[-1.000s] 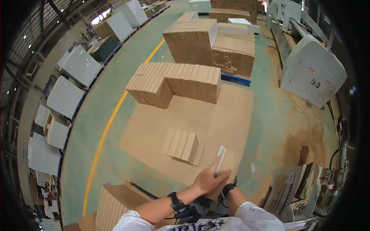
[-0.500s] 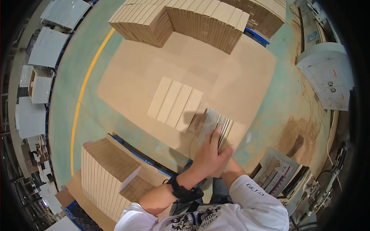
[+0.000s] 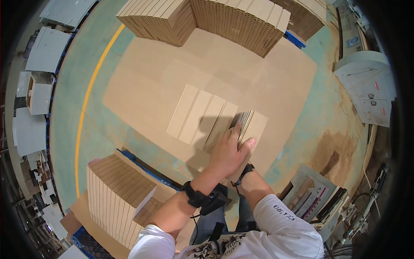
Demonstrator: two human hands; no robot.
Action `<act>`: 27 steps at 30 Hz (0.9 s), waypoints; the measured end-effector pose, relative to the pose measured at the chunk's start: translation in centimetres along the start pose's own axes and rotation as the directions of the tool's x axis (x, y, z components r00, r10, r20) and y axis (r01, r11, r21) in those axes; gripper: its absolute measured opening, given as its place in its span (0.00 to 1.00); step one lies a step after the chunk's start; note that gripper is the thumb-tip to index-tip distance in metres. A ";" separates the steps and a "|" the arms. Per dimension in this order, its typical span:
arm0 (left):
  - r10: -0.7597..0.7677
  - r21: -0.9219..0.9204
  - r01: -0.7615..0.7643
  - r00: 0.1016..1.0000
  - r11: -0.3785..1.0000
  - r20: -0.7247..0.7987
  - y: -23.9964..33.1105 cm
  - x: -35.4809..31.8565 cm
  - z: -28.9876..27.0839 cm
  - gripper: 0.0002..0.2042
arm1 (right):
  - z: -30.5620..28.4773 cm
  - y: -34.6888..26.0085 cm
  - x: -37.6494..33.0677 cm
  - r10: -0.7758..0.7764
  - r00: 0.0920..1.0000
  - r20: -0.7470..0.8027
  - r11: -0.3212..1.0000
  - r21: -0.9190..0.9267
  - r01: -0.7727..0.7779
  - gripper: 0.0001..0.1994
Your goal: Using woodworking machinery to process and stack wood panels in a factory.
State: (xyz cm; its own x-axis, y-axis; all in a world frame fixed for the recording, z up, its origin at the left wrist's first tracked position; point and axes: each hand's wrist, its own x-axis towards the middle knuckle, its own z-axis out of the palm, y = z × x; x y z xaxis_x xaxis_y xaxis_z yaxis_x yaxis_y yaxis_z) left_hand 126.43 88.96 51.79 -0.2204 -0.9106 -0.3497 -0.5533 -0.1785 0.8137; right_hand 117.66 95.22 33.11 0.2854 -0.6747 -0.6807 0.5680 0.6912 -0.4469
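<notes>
My left hand (image 3: 228, 151) grips a small stack of flat beige boards (image 3: 258, 124) by its edges, its thumb on the near broad face and its fingers over the layered edge. The stack is tilted up beside a row of flat beige boards (image 3: 196, 114) laid side by side. My right forearm (image 3: 258, 187), with a dark wrist strap, reaches under the left hand toward the same stack; the fingers of my right hand are hidden behind the stack and my left hand.
The boards lie on a large brown sheet (image 3: 142, 82). Tall rows of stacked boards (image 3: 233, 32) stand along its far side. Another board pile (image 3: 116, 185) stands at the near left beside a blue pallet edge (image 3: 146, 168). A grey cabinet (image 3: 366, 86) is at the right.
The stack has turned from showing its layered edges to showing one broad face, and has come up against the laid row. My left hand has turned with it.
</notes>
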 end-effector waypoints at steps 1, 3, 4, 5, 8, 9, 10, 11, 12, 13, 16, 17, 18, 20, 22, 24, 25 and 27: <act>0.003 0.021 -0.003 1.000 1.000 -0.012 -0.2 0.0 0.0 0.32 | 0.1 0.2 0.1 0.002 1.000 0.001 1.000 -0.002 -0.002 0.34; 0.007 0.041 -0.006 1.000 0.999 -0.023 -0.7 0.1 -0.1 0.32 | 0.2 0.2 0.4 0.001 1.000 0.001 1.000 -0.004 -0.001 0.34; 0.001 0.009 -0.001 1.000 1.000 -0.031 -1.0 0.2 -0.3 0.31 | 0.3 0.2 0.5 0.000 1.000 0.003 1.000 -0.007 0.000 0.34; -0.004 -0.022 0.003 0.999 1.000 -0.038 -1.1 0.3 -0.5 0.31 | 0.3 0.0 0.8 -0.002 1.000 0.002 1.000 -0.010 0.002 0.34; -0.002 0.019 0.002 1.000 1.000 -0.012 -0.8 0.6 -1.8 0.34 | 0.3 -0.4 1.2 -0.010 1.000 -0.002 1.000 -0.016 0.010 0.34; 0.004 0.021 -0.004 1.000 1.000 -0.010 -0.8 0.7 -1.8 0.34 | 0.4 -0.3 1.2 -0.011 1.000 0.001 1.000 -0.015 0.011 0.34; 0.002 0.030 -0.002 1.000 1.000 0.013 -0.9 0.8 -1.7 0.34 | 0.4 -0.3 1.2 -0.011 1.000 0.001 1.000 -0.014 0.011 0.34; 0.000 0.039 -0.002 0.999 0.999 0.035 -1.0 0.9 -1.6 0.34 | 0.4 -0.3 1.0 -0.011 1.000 0.002 1.000 -0.014 0.011 0.34; 0.011 0.039 -0.013 0.999 0.999 0.043 -1.2 0.9 -1.3 0.34 | 0.4 -0.2 0.6 -0.009 1.000 -0.003 1.000 -0.012 0.009 0.34; 0.004 0.000 -0.004 1.000 1.000 0.022 -1.5 0.7 -0.9 0.34 | 0.3 -0.3 0.4 -0.009 1.000 0.000 1.000 -0.014 0.009 0.34; -0.036 -0.070 0.038 0.999 0.997 0.039 -1.5 0.8 -0.9 0.34 | 0.1 -0.8 -0.2 0.000 1.000 0.010 1.000 -0.014 0.000 0.34; -0.080 -0.098 0.086 0.995 0.991 0.066 -1.6 0.8 -1.2 0.34 | 0.1 -0.8 -0.2 0.003 1.000 0.016 1.000 -0.014 -0.003 0.34; -0.072 -0.094 0.079 0.995 0.992 0.075 -1.8 0.8 -1.2 0.34 | 0.1 -1.1 -0.2 0.009 1.000 0.023 1.000 -0.014 -0.009 0.34; -0.112 -0.115 0.121 0.990 0.986 0.083 -2.4 0.9 -1.2 0.33 | 0.3 -1.5 0.7 0.014 0.999 0.037 1.000 -0.022 -0.014 0.35; -0.171 -0.108 0.190 0.972 0.976 0.163 -1.1 1.3 -1.9 0.33 | -0.5 -2.0 2.2 0.003 1.000 0.018 0.999 -0.036 -0.003 0.35; -0.232 -0.083 0.258 0.944 0.963 0.236 -0.3 1.5 -2.0 0.33 | -1.2 -2.0 2.8 -0.023 1.000 -0.003 1.000 -0.015 0.023 0.35; -0.168 -0.190 0.211 0.961 0.959 0.218 -0.4 1.5 -1.9 0.33 | -1.2 -1.8 3.0 -0.070 0.996 -0.055 0.998 -0.003 0.070 0.35; -0.115 -0.266 0.169 0.972 0.949 0.207 -1.0 1.3 -2.2 0.33 | 0.4 -1.7 2.5 -0.114 0.988 -0.107 0.992 0.039 0.119 0.35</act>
State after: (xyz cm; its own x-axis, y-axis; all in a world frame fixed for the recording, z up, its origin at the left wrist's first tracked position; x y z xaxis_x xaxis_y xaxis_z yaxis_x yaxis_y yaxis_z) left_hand 128.44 87.12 51.56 -0.3165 -0.7870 -0.5296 -0.3485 -0.4229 0.8365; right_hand 117.69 92.20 32.38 0.1345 -0.7172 -0.6837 0.6278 0.5955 -0.5012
